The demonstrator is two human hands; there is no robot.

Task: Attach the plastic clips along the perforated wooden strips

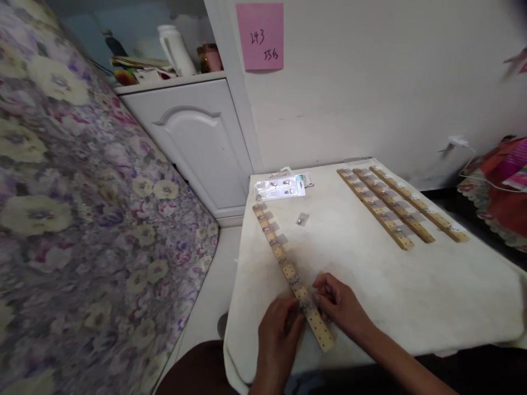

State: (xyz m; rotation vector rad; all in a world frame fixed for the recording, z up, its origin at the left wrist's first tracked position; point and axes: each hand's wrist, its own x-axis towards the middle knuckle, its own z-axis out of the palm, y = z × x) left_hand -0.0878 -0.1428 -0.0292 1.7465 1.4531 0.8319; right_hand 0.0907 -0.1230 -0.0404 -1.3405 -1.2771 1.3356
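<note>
A long, narrow wooden strip [325, 339] with rows of small dark holes lies slanted on the white-covered table. Along it sit several clear square adhesive hooks with small metal parts. Over the strip's near part, my right hand [340, 304] pinches the edge of one clear adhesive hook [307, 303] from the right. My left hand [280, 326] is closed from the left, thumb and finger at the metal part of that same hook. Its fingertips partly cover the contact. A loose clear hook [302, 219] lies beyond the hands, right of the strip.
Three similar wooden strips [385, 219] with clear pieces lie at the table's right. Clear packaging [280, 187] rests at the far left corner. Behind are a wall with a pink note [260, 35] and a white cabinet [193, 142]. A floral curtain [82, 219] hangs left.
</note>
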